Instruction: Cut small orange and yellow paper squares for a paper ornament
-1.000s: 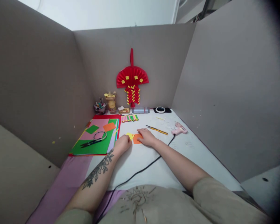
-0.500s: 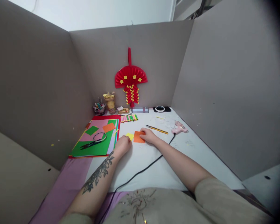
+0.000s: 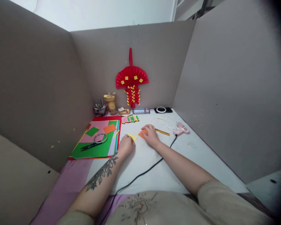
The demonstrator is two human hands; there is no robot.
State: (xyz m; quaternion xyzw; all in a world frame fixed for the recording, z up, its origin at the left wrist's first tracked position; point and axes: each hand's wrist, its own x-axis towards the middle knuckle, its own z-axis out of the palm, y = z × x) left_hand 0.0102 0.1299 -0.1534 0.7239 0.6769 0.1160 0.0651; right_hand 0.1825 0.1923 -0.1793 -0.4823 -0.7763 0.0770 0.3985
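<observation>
Low over the white tabletop, my left hand [image 3: 127, 144] is closed, with a small piece of yellow paper [image 3: 132, 137] showing at its fingertips. My right hand [image 3: 150, 135] bends over an orange paper square [image 3: 142, 134] and grips it; the hand covers much of the square, and only its left corner shows. The two papers lie close together with a narrow gap between them. Just behind my right hand is a yellow-and-black pencil [image 3: 162, 132], its left end hidden by the fingers.
At left lies a stack of coloured paper [image 3: 96, 152] bearing scissors [image 3: 91, 146], a white ring [image 3: 100, 138] and cut squares. Rolled paper tubes [image 3: 130, 119] sit behind my hands. A pink glue gun [image 3: 181, 129] trails a black cord [image 3: 140, 172]. A red paper ornament [image 3: 132, 78] hangs ahead.
The orange square has turned so that a corner points left, and my right hand now covers more of it. My left hand has shifted slightly right with the yellow paper.
</observation>
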